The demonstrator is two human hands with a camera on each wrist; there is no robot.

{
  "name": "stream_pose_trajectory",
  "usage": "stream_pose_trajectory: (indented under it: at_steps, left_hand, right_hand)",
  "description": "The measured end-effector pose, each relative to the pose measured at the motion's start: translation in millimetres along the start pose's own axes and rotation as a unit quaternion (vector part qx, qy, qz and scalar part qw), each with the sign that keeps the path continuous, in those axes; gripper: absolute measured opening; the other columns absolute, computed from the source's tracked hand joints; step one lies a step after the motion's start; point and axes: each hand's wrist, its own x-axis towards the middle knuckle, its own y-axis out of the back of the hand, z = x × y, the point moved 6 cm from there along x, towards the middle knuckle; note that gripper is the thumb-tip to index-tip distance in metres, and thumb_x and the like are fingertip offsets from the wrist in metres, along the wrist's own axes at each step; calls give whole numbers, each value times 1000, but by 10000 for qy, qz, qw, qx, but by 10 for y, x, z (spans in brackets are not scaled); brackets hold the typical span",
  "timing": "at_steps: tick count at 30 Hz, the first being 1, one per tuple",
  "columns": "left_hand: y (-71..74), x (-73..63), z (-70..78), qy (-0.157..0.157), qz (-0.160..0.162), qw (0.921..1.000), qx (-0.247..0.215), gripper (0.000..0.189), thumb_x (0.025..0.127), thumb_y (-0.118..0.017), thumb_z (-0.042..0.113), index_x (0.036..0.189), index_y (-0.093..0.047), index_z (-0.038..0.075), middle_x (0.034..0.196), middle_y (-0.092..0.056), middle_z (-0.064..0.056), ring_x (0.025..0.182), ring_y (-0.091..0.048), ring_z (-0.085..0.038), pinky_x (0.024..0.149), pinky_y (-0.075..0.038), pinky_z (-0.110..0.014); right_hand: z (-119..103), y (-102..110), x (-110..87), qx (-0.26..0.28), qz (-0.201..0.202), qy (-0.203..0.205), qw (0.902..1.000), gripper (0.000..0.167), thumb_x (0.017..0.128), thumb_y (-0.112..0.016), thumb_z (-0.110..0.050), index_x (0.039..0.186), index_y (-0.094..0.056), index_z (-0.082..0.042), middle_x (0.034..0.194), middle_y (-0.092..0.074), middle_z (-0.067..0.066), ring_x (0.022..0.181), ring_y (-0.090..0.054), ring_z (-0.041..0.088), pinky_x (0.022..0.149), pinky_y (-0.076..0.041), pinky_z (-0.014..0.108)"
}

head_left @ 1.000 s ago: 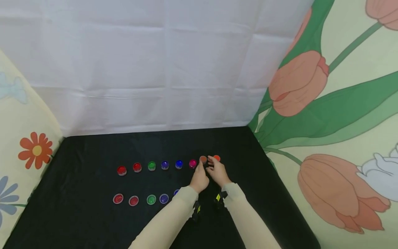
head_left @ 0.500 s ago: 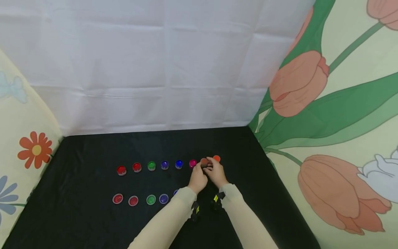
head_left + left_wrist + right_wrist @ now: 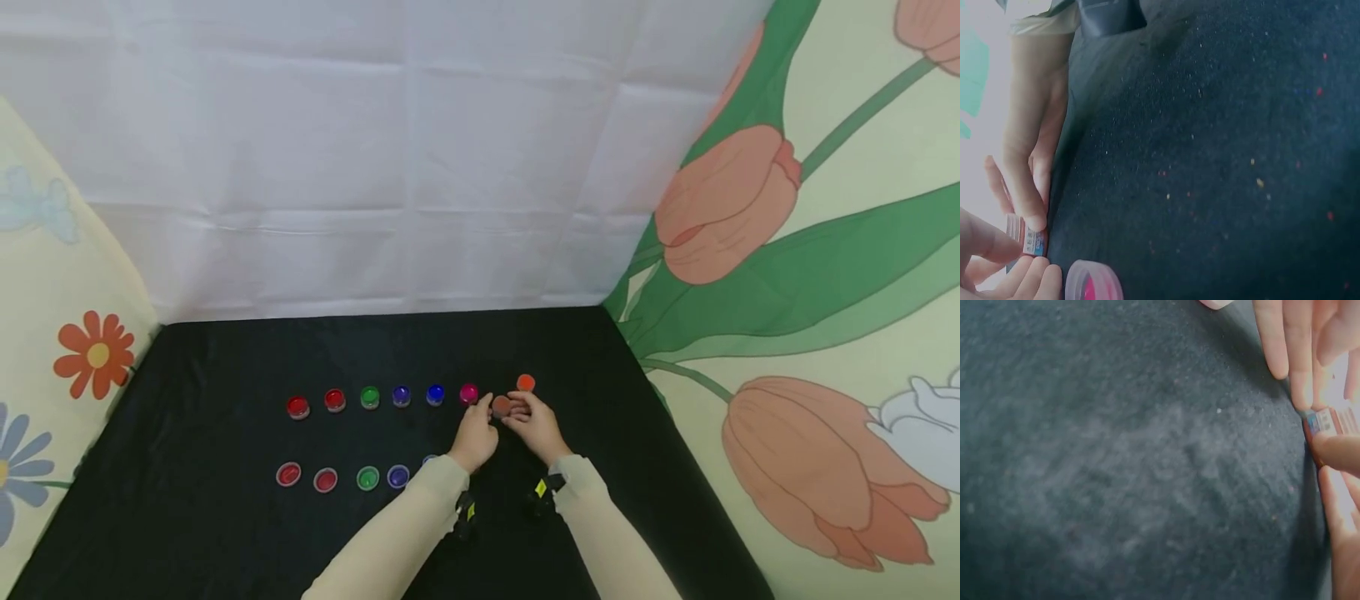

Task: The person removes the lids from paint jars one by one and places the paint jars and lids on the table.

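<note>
A small brown paint jar (image 3: 501,407) stands between my two hands, slightly nearer to me than the others in the far row. With thumb and fingers my right hand (image 3: 538,425) pinches it from the right. On its left side is my left hand (image 3: 474,437); its fingers are stretched out, and in the right wrist view a fingertip (image 3: 1301,400) touches the jar or lies right against it. A printed label (image 3: 1036,242) shows on the jar's side. Close to the left fingers sits a pink jar (image 3: 1094,281).
Across the black cloth (image 3: 217,442) runs a far row of jars, including a red jar (image 3: 297,407), a green jar (image 3: 370,397) and an orange jar (image 3: 526,383). A nearer row of pale-rimmed discs, such as a red disc (image 3: 288,475), is partly hidden by my left sleeve (image 3: 390,525).
The brown jar has come out of the far row, towards me and slightly right, with my right hand now gripping it. My left hand has drawn back slightly.
</note>
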Motion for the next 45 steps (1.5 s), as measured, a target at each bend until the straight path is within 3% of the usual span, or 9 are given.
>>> stream_pose_trajectory:
  at_steps: [7,14,21,28,37,41,45]
  left_hand:
    - [68,-5,53,-284,-30,9993,248,34,97,-49,-8,130,-58,-7,114,-62,-23,107,-60,-36,95,-50,-52]
    - [101,17,13,-236,-162,9996,-47,21,101,-51,-6,120,-59,-4,116,-68,-22,108,-65,-35,93,-52,-50]
    - [85,42,11,-183,-309,9992,186,35,101,-55,-3,136,-59,-3,127,-66,-21,117,-63,-35,98,-51,-49]
    - [105,39,26,-88,-79,9995,304,24,99,-62,2,123,-68,1,115,-71,-15,106,-67,-31,92,-54,-48]
    - [126,-5,35,41,63,10000,-3,9,98,-63,2,107,-63,3,109,-72,-15,98,-68,-29,87,-55,-47]
    - [124,1,15,95,126,9999,4,8,98,-63,2,105,-62,4,109,-72,-15,99,-68,-29,87,-55,-46]
    - [117,20,24,74,65,9999,37,15,98,-63,1,113,-62,3,113,-72,-17,103,-68,-31,89,-55,-47]
  right_hand:
    - [46,44,-46,168,-306,-162,9993,35,86,-76,8,119,-65,7,111,-68,22,100,-69,33,86,-58,31]
    - [80,53,-44,271,-808,-213,9961,33,89,-74,5,120,-64,9,116,-67,24,106,-68,34,87,-57,30]
    - [110,35,-82,426,-571,-251,9971,33,87,-73,10,119,-64,9,115,-67,24,107,-68,36,90,-56,30]
    - [116,27,-86,454,-420,-119,9980,31,85,-74,12,115,-65,10,109,-69,22,103,-70,33,87,-57,28]
    - [118,29,-86,491,-398,-127,9979,31,85,-73,13,115,-65,11,109,-69,23,103,-69,35,86,-57,26]
    - [85,28,-88,485,-428,-141,9978,32,86,-72,14,116,-64,12,110,-68,25,104,-68,37,87,-57,26]
    - [-118,67,-149,428,-510,-16,9978,30,86,-71,15,115,-63,15,108,-67,28,102,-68,38,86,-57,26]
